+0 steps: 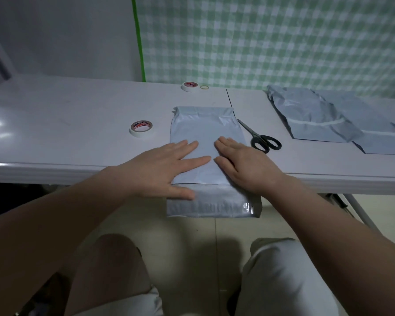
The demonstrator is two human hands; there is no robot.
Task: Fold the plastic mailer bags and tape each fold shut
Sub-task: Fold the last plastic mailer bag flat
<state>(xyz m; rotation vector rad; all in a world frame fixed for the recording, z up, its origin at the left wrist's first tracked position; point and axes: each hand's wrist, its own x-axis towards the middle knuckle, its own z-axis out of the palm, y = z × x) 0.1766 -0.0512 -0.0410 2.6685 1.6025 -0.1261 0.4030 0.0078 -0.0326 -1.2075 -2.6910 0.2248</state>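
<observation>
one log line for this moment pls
left hand flat on mailer bag | right hand flat on it | bag overhangs table edge | tape roll untouched

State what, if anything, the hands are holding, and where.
Nothing is gripped: left hand and right hand press flat on the mailer bag middle.

A grey mailer bag (206, 133) lies on a white table (78, 115), its near end hanging over the table's front edge. The left hand (162, 171) and right hand (244, 165) press flat on it, fingers spread. A tape roll (141, 128) sits left of the bag, black-handled scissors (259, 137) right. Another tape roll (189, 86) sits farther back. More grey bags (324, 119) lie at far right.
</observation>
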